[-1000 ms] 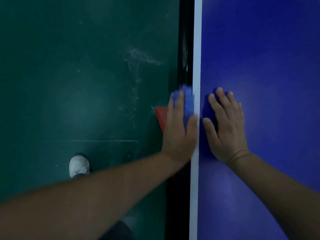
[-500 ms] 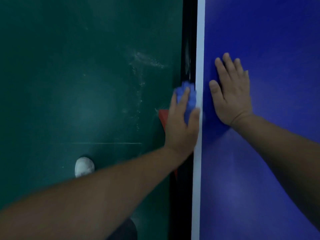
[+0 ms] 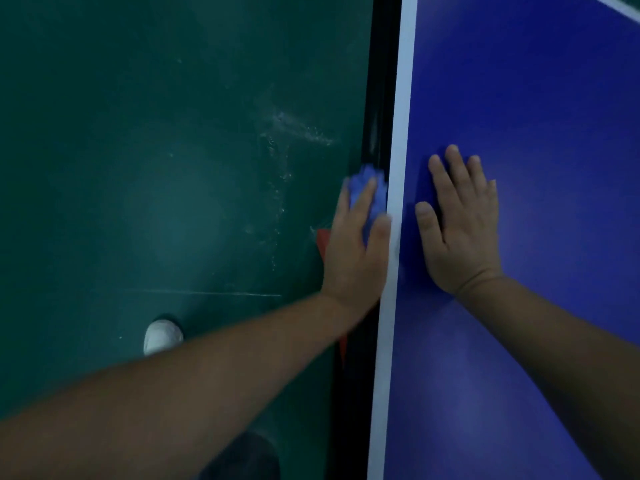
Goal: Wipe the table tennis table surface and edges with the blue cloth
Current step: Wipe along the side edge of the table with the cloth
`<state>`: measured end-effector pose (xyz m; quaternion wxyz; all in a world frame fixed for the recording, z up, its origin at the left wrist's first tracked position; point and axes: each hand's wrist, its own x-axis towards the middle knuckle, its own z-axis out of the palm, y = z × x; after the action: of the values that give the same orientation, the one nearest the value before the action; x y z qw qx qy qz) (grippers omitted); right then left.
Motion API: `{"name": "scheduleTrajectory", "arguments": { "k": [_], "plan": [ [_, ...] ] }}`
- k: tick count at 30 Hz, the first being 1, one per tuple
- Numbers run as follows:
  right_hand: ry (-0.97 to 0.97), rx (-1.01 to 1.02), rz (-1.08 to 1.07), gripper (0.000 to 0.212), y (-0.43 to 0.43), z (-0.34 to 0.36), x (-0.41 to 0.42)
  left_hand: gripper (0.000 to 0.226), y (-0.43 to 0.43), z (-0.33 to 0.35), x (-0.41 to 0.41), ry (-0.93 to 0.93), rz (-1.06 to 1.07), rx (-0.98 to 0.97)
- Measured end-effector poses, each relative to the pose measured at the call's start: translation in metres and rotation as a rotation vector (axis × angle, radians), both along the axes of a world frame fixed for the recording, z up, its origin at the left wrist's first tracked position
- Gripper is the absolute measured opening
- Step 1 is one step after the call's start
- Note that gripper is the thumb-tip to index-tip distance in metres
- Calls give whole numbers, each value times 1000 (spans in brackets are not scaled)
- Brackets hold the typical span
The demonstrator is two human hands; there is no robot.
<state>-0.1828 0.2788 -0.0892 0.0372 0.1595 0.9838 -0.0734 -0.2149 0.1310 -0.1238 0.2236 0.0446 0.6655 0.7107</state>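
Blue crumpled cloth (image 3: pixel 367 188) is found bunched against the dark side edge (image 3: pixel 375 98) of the blue table tennis table (image 3: pixel 519 98). It sits just left of the white border stripe (image 3: pixel 398 133), roughly midway up the view. It's pressed there by the left hand (image 3: pixel 356 254), with the fingers laid fairly straight and close together over the cloth and the thumb rested up at the stripe. Whether any cloth is tucked under the lip can't be told, that bit's hidden. The right hand (image 3: pixel 460 230) is laid flat on the blue top just right of the stripe, palm down, fingers a little spread, nothing held. It looks like it's used purely for bracing.

So the edge-wiping step is judged to be the one in hand, not the top. For the next move the cloth would probably need to be slid along the edge, farther away or back nearer. Sideways pressure would be needed so it isn't dropped off the lip. How much of the top is already done can't be judged from this.

Other stuff: a dark green floor (image 3: pixel 138 168) is seen on the left, marked with whitish scuffs (image 3: pixel 294 129) and a thin pale line (image 3: pixel 207 292). A white shoe toe (image 3: pixel 162 336) is planted near the bottom left. A red patch (image 3: pixel 323 242) is glimpsed beside the left hand, but what it is can't be made out. Nothing is seen blocking the edge farther along, though the lighting's pretty dim.
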Motion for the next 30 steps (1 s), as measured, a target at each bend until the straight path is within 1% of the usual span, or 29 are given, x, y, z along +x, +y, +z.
{"name": "scheduleTrajectory", "arguments": {
  "k": [2, 4, 5, 7, 9, 10, 11, 13, 15, 17, 19, 21, 23, 25, 27, 28, 30],
  "plan": [
    [2, 0, 3, 61, 0, 0, 0, 50, 22, -5, -51, 12, 27, -24],
    [-2, 6, 3, 61, 0, 1, 0, 49, 31, -4, -67, 8, 50, -30],
    [-2, 6, 3, 61, 0, 2, 0, 49, 27, -2, -56, 33, 41, -13],
    [6, 3, 6, 61, -1, 2, 0, 50, 7, 0, -6, 85, 17, 30],
    [16, -2, 6, 61, 0, 1, 0, 53, -18, 4, 48, 59, -7, 47],
    [19, -5, 7, 61, 0, 0, 0, 53, -24, 4, 61, 38, -7, 46],
    [19, -5, 8, 61, 0, -1, 0, 54, -22, 3, 56, 20, -12, 31],
    [19, 1, 14, 61, 2, -2, 0, 54, -3, 1, 15, 21, -30, -30],
    [16, 4, 14, 61, 2, -1, 0, 54, 24, -2, -43, 66, -20, -73],
    [12, 7, 11, 61, 2, -1, 1, 53, 44, -9, -89, 60, 6, -66],
    [4, 10, 10, 62, 2, 0, 1, 51, 52, -10, -103, 21, 47, -25],
    [-4, 8, 7, 62, 1, 0, 0, 51, 45, -7, -83, 7, 71, 22],
    [5, 8, 12, 62, 1, 1, 0, 52, 26, -8, -39, 28, 70, 44],
    [14, 4, 17, 61, 1, 0, 0, 54, 1, -6, 17, 39, 24, 34],
    [17, -6, 9, 61, 1, -1, 0, 55, -17, 2, 53, 32, -13, 19],
    [15, -7, 9, 62, 2, -1, 0, 56, -19, 4, 53, 35, -24, 8],
    [13, 1, 13, 61, 2, -1, -1, 57, -5, 0, 19, 74, -34, -43]
  ]
}}
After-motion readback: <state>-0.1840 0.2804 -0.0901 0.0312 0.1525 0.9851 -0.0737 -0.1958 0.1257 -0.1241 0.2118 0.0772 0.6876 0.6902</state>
